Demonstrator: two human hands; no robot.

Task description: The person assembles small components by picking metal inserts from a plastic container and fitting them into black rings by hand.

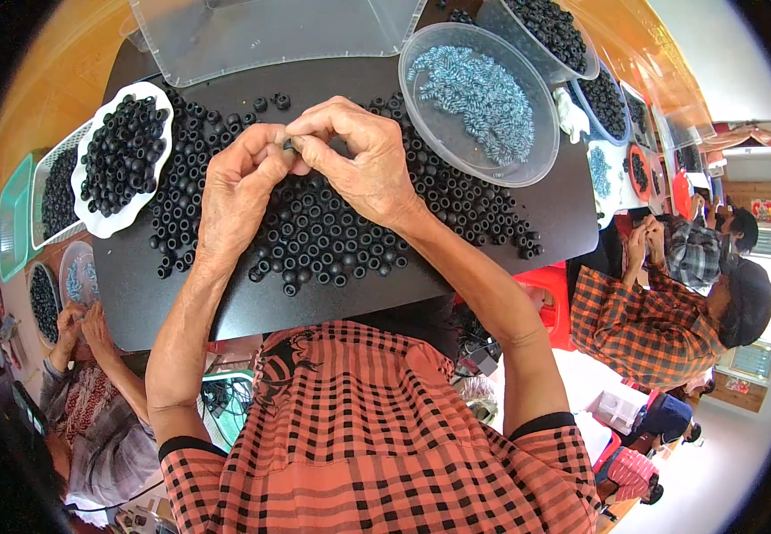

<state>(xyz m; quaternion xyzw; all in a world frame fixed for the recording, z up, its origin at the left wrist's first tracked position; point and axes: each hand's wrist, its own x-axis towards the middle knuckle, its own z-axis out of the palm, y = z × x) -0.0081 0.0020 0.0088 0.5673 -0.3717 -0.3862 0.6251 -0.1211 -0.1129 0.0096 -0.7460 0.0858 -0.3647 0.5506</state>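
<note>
My left hand (241, 182) and my right hand (357, 158) meet above the dark table, fingertips pinched together. Between them sits a small dark part (289, 145), mostly hidden by the fingers; it could be one of the black pieces or the end of one. Spread below and around both hands are many small round black hollow caps (318, 236), several with their open ends up. Right of my right hand stands a round clear plastic bowl (541, 147) holding small bluish metal springs (479, 93).
A white scalloped dish (161, 102) of black caps stands on the left, beside a white basket (40, 191) and a green tray (13, 218). A large clear bin (278, 40) lies at the back. Co-workers sit left and right; a red stool (553, 298) is nearby.
</note>
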